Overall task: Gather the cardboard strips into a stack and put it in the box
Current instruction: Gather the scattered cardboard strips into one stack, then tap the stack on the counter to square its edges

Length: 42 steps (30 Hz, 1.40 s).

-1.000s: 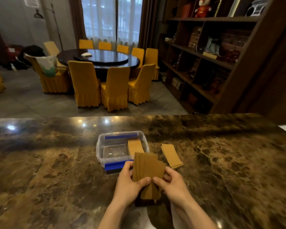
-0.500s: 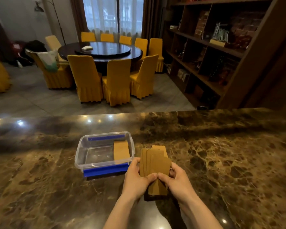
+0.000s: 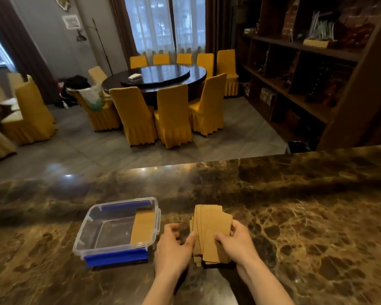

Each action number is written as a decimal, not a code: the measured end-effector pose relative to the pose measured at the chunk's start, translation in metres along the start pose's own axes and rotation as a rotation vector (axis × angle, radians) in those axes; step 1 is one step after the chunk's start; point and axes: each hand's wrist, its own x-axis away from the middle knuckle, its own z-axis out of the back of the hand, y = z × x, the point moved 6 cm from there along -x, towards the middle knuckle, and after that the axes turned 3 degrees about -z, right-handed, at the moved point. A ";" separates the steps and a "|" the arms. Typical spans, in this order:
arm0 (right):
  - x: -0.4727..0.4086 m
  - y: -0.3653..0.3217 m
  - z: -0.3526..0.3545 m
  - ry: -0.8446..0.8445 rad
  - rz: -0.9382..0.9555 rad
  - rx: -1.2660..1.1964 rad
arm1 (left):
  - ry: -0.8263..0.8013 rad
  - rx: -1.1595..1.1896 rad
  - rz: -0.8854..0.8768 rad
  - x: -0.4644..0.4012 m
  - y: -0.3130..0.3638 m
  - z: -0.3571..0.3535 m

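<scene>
A fanned stack of cardboard strips is being held upright on the marble bench near its near edge, pinched between the left hand and the right hand, whose fingers are being kept closed on its two sides. Just beside the left hand, one strip is being held inside the clear box against its right wall.

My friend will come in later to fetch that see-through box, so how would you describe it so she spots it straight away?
Start at the long brown marble counter in the foreground. On it, just to the left of the person's left hand, sits the clear plastic box. It is the only container there, lidless, with blue clips at its near and far ends and one cardboard strip lying inside.
</scene>
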 end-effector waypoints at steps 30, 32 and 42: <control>0.017 0.000 -0.006 -0.037 0.198 0.026 | -0.262 0.365 -0.078 -0.004 0.003 -0.033; 0.020 0.001 -0.002 -0.066 0.216 -0.105 | -0.262 0.363 -0.161 0.004 0.009 -0.033; 0.038 -0.001 -0.003 -0.187 0.227 -0.492 | -0.225 0.529 -0.228 0.032 0.005 -0.059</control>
